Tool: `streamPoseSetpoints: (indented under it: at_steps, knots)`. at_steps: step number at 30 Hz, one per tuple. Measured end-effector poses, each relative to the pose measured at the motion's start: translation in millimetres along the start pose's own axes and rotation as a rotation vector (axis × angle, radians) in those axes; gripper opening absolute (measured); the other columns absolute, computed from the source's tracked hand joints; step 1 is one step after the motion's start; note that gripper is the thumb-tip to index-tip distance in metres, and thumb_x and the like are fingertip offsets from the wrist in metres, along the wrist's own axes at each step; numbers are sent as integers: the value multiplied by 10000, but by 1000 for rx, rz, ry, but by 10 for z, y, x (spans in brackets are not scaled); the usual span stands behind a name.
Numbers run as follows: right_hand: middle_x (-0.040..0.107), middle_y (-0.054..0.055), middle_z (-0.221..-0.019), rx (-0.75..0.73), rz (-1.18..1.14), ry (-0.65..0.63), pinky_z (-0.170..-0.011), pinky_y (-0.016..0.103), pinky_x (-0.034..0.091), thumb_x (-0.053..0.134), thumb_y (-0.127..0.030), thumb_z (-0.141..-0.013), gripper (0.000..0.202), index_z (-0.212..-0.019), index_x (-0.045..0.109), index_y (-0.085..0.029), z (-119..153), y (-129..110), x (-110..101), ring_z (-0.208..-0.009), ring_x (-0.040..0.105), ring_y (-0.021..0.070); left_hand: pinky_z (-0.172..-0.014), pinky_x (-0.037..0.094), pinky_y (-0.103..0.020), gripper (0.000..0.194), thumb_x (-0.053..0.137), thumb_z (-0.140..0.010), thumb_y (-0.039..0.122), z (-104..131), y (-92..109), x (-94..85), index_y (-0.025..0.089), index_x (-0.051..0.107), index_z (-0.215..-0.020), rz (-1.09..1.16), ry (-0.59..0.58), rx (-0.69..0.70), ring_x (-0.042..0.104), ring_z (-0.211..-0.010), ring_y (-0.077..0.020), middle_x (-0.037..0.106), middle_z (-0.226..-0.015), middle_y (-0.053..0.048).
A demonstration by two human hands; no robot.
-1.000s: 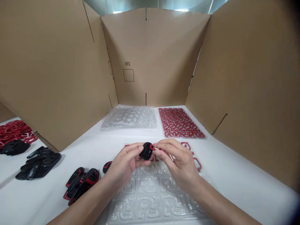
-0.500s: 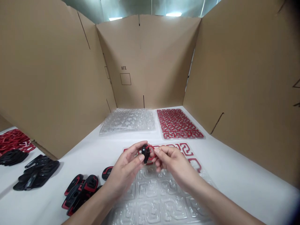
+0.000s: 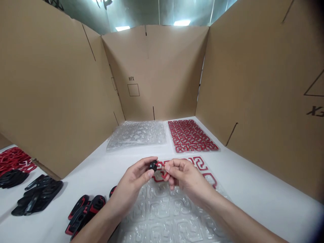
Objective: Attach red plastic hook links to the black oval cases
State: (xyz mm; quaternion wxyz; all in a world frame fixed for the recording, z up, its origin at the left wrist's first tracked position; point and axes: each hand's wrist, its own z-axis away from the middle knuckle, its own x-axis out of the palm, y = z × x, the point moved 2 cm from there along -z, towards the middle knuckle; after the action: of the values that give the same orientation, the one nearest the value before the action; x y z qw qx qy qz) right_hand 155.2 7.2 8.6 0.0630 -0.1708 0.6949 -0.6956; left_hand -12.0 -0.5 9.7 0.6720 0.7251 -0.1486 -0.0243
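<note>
Between its thumb and fingers my left hand [image 3: 136, 175] holds a small black part [image 3: 153, 165]. My right hand [image 3: 183, 173] pinches a thin red piece [image 3: 165, 175], whose left end reaches to the black part. Whether the two are joined cannot be made out. Both hands are over a clear moulded tray [image 3: 162, 209]. Red angular pieces [image 3: 199, 163] lie in the tray's far rows, and its nearer pockets show no red.
Black-and-red parts [image 3: 84, 212] are piled left of my left forearm. Farther left lie black parts [image 3: 37, 195] and a red heap [image 3: 15, 160]. Behind the hands are stacked clear trays [image 3: 138, 133] and a red-filled tray [image 3: 192, 135]. Cardboard walls [image 3: 174, 71] surround the table.
The black part has turned in my left hand and shows smaller. The red piece is now angled lower at my right fingertips. The whole view has tilted slightly upward.
</note>
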Motion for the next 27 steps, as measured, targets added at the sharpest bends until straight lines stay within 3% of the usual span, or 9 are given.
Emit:
streamPoseSetpoints:
  at_steps: [2,4,7,10,14,19,24,27]
  knots:
    - [647,-1,-630,40,-75,-2,-505,243,458,706,-493,-732,358,-738,547,-173,-11,63,45,-474,525,98,-930,448,-340,337,713,-789,309,12,-19,39,198,661,-1103,168,3,-43,616,-1001,-215,695,-1034,-70]
    - [637,-18,-592,20,-3,76,-489,233,434,713,-473,-725,343,-719,527,-185,5,95,68,-461,517,99,-893,467,-346,337,719,-786,290,24,-40,75,188,655,-1101,307,8,-81,633,-945,-210,693,-1016,-78]
    - [581,-51,-555,-68,196,207,-493,207,369,736,-381,-728,294,-662,525,-188,44,82,57,-490,478,88,-941,462,-350,296,693,-812,248,32,-53,101,179,658,-1098,455,-15,-112,638,-1012,-220,698,-1051,-94]
    - [578,-49,-613,-124,286,222,-541,209,369,766,-354,-718,285,-666,541,-188,54,70,24,-576,490,100,-1002,446,-354,250,633,-858,214,29,-53,101,169,668,-1102,547,-33,-153,631,-1084,-223,709,-1073,-104]
    - [593,-43,-672,-143,292,174,-574,217,394,772,-377,-721,287,-712,548,-197,34,99,-1,-618,516,113,-963,491,-338,240,591,-885,202,15,-63,98,143,682,-1100,561,-1,-181,657,-1055,-224,718,-1082,-117]
    - [551,-32,-603,-105,353,59,-521,220,369,627,-381,-842,264,-678,584,-179,13,136,38,-540,476,106,-922,521,-332,220,612,-875,210,-1,-144,119,131,696,-1062,547,64,-162,674,-1009,-220,726,-1073,-125]
    - [529,-35,-564,-95,403,77,-489,218,354,609,-357,-840,269,-642,552,-184,-17,194,43,-507,473,108,-919,515,-355,149,655,-843,226,-15,-220,130,133,720,-940,549,122,-158,675,-978,-226,735,-1040,-119]
    - [534,-36,-565,-111,468,94,-491,216,347,609,-348,-843,257,-649,564,-184,-27,206,19,-511,473,106,-919,503,-352,186,679,-825,232,-8,-201,147,146,719,-985,531,127,-143,658,-1015,-232,730,-1055,-116]
